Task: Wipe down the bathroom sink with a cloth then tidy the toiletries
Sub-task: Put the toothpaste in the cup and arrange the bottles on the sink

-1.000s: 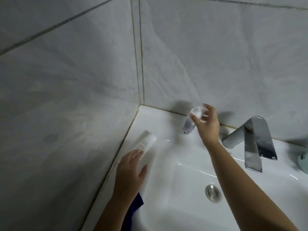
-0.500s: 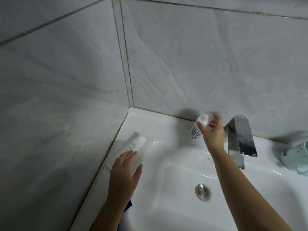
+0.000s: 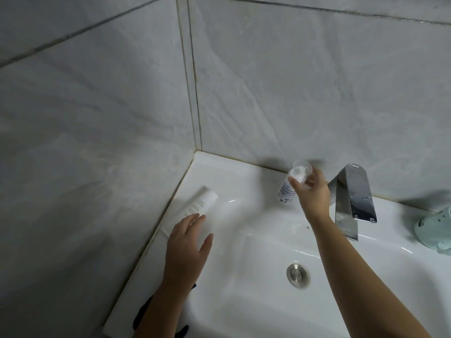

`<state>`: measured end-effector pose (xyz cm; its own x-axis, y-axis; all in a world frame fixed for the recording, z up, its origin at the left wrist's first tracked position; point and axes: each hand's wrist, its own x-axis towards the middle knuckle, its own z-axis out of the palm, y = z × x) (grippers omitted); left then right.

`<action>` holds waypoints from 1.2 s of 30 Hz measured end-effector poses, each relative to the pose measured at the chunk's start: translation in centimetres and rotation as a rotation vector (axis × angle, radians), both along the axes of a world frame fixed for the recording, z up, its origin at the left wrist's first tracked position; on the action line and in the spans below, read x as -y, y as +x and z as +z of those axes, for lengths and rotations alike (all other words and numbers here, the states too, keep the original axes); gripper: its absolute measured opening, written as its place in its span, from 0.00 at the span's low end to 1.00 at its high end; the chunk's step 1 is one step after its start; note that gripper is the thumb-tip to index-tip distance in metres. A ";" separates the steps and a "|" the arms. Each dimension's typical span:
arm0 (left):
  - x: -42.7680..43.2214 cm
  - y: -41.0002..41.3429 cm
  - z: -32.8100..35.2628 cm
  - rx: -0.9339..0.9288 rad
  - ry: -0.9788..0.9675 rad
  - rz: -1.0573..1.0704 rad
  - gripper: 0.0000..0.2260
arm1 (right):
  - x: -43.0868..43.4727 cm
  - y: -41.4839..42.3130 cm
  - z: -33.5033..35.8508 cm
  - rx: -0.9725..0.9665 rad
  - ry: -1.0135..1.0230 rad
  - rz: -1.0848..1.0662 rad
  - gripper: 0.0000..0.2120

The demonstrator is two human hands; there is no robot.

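Note:
A small white spray bottle (image 3: 286,190) with a clear cap stands on the back ledge of the white sink (image 3: 244,186), left of the faucet. My right hand (image 3: 313,195) grips it by the cap. A white tube (image 3: 197,208) lies on the sink's left ledge along the wall. My left hand (image 3: 186,245) hovers over the tube's near end with fingers spread; whether it touches is unclear. A dark blue cloth (image 3: 142,313) lies on the left ledge, mostly hidden under my left forearm.
A chrome faucet (image 3: 353,198) stands at the back centre of the sink. A pale green holder (image 3: 433,230) sits at the right edge. The round metal drain (image 3: 297,275) is in the basin. Grey tiled walls close in at the left and back.
My right hand has carried the spray bottle a little to the right, toward the faucet, and set it more upright. My left hand stays over the tube.

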<state>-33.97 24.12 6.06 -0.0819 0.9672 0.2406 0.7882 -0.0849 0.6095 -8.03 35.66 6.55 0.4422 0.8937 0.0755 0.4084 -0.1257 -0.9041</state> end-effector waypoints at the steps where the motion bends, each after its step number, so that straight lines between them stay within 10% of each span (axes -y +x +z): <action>1: 0.1 0.0 0.0 0.000 -0.003 0.002 0.18 | 0.2 -0.1 0.1 0.002 -0.008 0.010 0.25; 9: 2.1 -2.3 -0.7 -0.033 -0.040 0.039 0.16 | 4.8 -4.3 1.4 0.329 0.366 0.046 0.25; 20: 5.7 -6.6 -2.0 -0.058 -0.078 0.191 0.18 | 2.9 -16.5 -6.1 0.718 0.159 1.031 0.21; 31: 5.4 -6.8 -2.1 -0.093 -0.047 0.174 0.18 | -0.4 -17.9 -5.6 0.717 0.443 0.967 0.12; 36: 4.0 -5.9 -1.5 -0.112 0.010 0.124 0.19 | -0.9 -13.7 -5.4 0.199 0.241 0.537 0.09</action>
